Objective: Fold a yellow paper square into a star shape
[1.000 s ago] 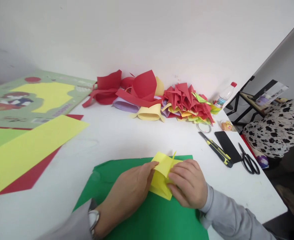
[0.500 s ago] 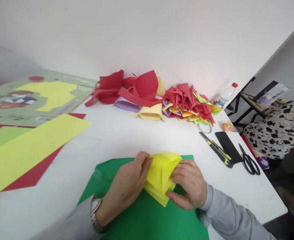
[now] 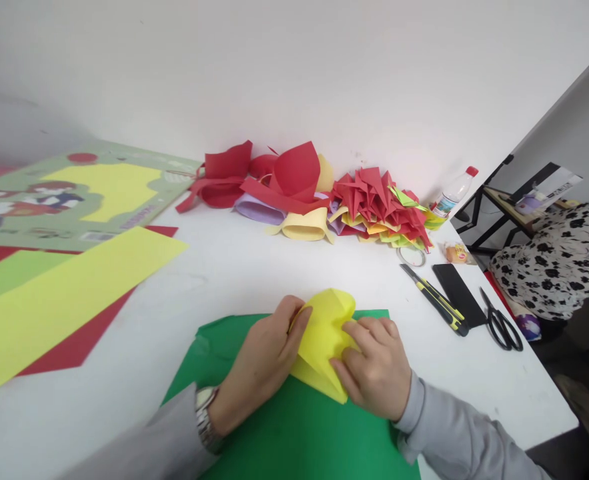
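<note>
A partly folded yellow paper piece [image 3: 323, 337] is held between both hands just above a green sheet [image 3: 294, 427] on the white table [image 3: 234, 273]. My left hand [image 3: 261, 363] grips its left side with the thumb on the upper fold; a watch is on that wrist. My right hand [image 3: 374, 367] pinches the right side, fingers curled onto the paper. The top flap bulges upward and the lower point rests on the green sheet.
Folded red, yellow and lilac paper shapes [image 3: 324, 197] are heaped along the wall. Yellow sheet [image 3: 69, 293] over red and green sheets lies left, beside a printed pack [image 3: 74, 200]. A utility knife [image 3: 434, 300], black case [image 3: 458, 293], scissors [image 3: 499, 323], tape ring [image 3: 410, 255] and bottle [image 3: 451, 190] lie right.
The yellow paper has been opened up and its top flap lifted and rounded. Both hands shifted around it, the left thumb now on the upper fold.
</note>
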`<state>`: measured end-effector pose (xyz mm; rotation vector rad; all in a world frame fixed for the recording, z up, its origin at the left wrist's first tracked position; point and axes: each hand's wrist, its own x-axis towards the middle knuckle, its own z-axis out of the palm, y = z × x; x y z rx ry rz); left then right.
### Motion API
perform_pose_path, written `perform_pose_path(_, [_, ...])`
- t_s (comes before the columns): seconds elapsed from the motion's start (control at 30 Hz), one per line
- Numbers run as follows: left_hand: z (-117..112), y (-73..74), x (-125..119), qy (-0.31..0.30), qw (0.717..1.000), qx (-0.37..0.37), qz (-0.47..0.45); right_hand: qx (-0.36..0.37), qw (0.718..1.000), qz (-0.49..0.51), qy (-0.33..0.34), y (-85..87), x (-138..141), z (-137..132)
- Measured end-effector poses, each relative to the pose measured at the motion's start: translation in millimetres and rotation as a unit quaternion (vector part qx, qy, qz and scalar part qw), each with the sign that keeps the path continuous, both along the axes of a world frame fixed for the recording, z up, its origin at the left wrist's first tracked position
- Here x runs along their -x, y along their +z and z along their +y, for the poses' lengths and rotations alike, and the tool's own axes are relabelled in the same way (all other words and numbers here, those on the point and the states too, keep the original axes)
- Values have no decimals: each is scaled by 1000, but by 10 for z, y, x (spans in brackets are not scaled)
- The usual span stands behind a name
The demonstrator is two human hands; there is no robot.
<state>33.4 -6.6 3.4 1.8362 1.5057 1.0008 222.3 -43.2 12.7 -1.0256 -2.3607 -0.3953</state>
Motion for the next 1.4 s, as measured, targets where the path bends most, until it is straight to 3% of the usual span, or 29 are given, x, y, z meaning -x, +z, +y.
perform_pose_path(0.1, [9, -8, -8, 0, 1000, -1, 7, -30, 999, -4, 19, -7, 32, -5])
perform_pose_path(0.2, [17, 2, -26, 1, 1000, -4, 12, 18, 999, -6, 43, -6, 77, -9])
perform_pose_path(0.33, [18, 17, -41, -1, 1000, -10, 15, 90, 996, -4, 3, 12, 146, -8])
perform_pose_path(0.53, [19, 20, -30, -7, 1000, -15, 19, 100, 991, -80, -43, -17, 242, 32])
perform_pose_path(0.8, [46, -15, -15, -36, 999, -26, 27, 87, 994, -50, -32, -73, 240, 77])
perform_pose_path(1.23, [21, -79, -21, -66, 994, -60, 60, 167, 981, -62, -80, 31, 252, 89])
perform_pose_path(1.4, [28, -31, 19, -52, 997, -49, 33, 145, 986, -62, -58, 9, 230, 92])
